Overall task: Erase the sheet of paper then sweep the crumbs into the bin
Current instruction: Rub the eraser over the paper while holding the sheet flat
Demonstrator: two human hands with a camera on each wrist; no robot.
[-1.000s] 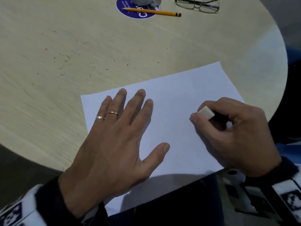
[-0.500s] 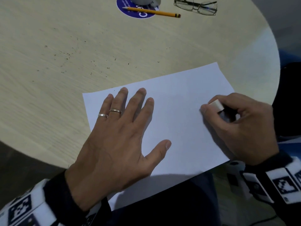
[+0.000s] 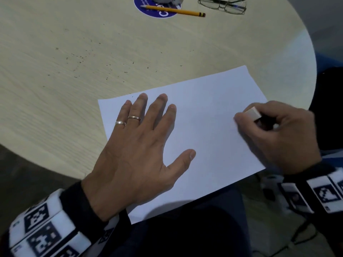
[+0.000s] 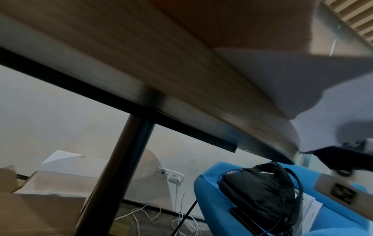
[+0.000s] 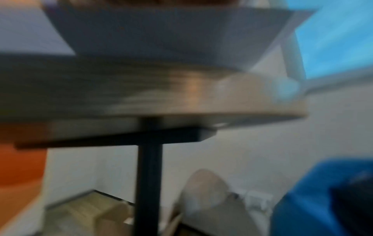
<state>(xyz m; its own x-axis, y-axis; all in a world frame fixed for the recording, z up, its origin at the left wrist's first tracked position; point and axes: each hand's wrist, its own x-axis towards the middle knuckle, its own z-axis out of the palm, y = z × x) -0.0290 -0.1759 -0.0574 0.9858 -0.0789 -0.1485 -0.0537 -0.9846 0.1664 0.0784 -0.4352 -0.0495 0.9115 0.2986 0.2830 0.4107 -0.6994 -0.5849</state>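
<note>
A white sheet of paper [image 3: 204, 127] lies at the near edge of the round wooden table [image 3: 92, 52], its near part overhanging the edge. My left hand [image 3: 144, 141] lies flat on the sheet's left half with fingers spread. At the sheet's right edge my right hand [image 3: 274, 134] pinches a white eraser [image 3: 252, 113] between thumb and fingers, its tip down on the paper. Dark eraser crumbs [image 3: 107, 69] are scattered on the table beyond the sheet. No bin is visible. The wrist views show only the table's underside and the paper's overhang [image 4: 302, 83]; the right one is blurred.
At the table's far edge lie a yellow pencil [image 3: 174, 11] on a blue round coaster [image 3: 154, 10], and a pair of glasses [image 3: 222, 4]. Below the table are its black leg [image 4: 121, 167], a blue chair with a black backpack [image 4: 260, 191], cardboard boxes and floor cables.
My right hand with the eraser has slid rightwards across the sheet, from its middle right to its right edge. The left hand has stayed flat on the paper.
</note>
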